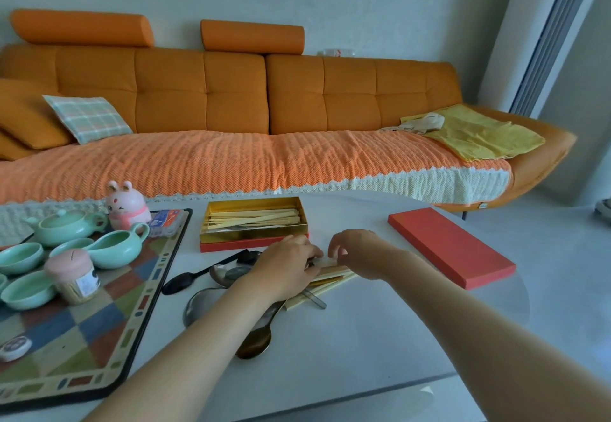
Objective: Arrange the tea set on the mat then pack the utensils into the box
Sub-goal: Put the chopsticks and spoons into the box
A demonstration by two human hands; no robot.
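Note:
A mint-green teapot (67, 226), a pitcher (120, 249) and small cups (20, 257) stand on the checkered mat (99, 349) at the left. The open gold-lined box (254, 223) holds several pale chopsticks. In front of it lies a heap of loose chopsticks (334, 277) and metal spoons (254, 342). My left hand (286, 264) and my right hand (355, 251) both rest on the heap, fingers curled round the chopsticks' upper ends. The ends under the hands are hidden.
The red box lid (449, 246) lies flat to the right on the white table (363, 355). A pink rabbit figure (127, 205), a toothpick jar (74, 276) and a small plastic case (167, 221) stand on the mat. An orange sofa (231, 107) runs behind the table.

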